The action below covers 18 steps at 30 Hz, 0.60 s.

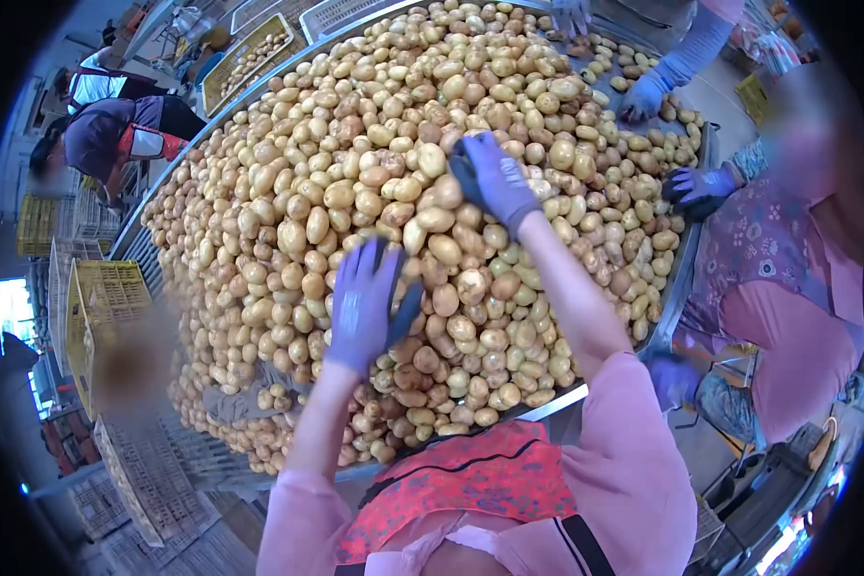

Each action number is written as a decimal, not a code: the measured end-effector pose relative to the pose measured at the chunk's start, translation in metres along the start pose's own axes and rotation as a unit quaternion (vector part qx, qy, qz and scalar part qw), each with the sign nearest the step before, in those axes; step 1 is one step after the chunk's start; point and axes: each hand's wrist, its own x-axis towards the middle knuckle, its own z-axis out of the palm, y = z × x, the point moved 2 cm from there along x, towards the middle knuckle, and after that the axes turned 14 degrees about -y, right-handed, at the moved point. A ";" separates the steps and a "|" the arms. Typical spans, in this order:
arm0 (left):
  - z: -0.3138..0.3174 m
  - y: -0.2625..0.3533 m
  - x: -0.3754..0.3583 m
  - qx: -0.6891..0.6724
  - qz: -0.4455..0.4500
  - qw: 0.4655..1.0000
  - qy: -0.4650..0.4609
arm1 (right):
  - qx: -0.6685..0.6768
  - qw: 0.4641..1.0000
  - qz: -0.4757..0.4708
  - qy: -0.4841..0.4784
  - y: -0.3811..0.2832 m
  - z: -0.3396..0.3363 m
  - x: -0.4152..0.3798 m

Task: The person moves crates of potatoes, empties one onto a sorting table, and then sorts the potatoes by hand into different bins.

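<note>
A broad heap of washed, yellow-brown potatoes (pixel 298 221) covers the metal table (pixel 670 312) before me. Both my hands wear purple gloves with dark palms. My left hand (pixel 363 307) lies over the near middle of the heap, its fingers stretched out and the thumb apart, with no potato seen in it. Farther out and to the right, my right hand (pixel 497 180) reaches onto the potatoes, touching them with bent, parted fingers. Its palm is turned away from view, and I see nothing held in it. Loose potatoes lie around both hands.
At right, a co-worker's gloved hand (pixel 701 189) rests at the table edge. Another person's gloved hands (pixel 643 96) work at the far right corner. Yellow crates (pixel 110 298) stand at left, and a grey cloth (pixel 235 405) lies among the near-left potatoes. People bend over at far left.
</note>
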 end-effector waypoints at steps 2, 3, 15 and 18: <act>-0.006 -0.012 0.081 0.009 0.008 1.000 0.012 | -0.052 0.998 -0.016 -0.031 -0.023 0.032 -0.020; -0.008 -0.015 0.112 0.027 -0.001 1.000 -0.003 | -0.045 0.998 -0.049 -0.018 -0.034 0.033 -0.030; 0.050 -0.063 0.132 0.126 -0.018 0.989 -0.078 | -0.188 0.956 0.067 -0.214 0.034 0.020 0.192; 0.055 -0.064 0.124 0.103 0.012 0.993 -0.051 | -0.178 0.956 0.110 -0.206 0.058 0.051 0.234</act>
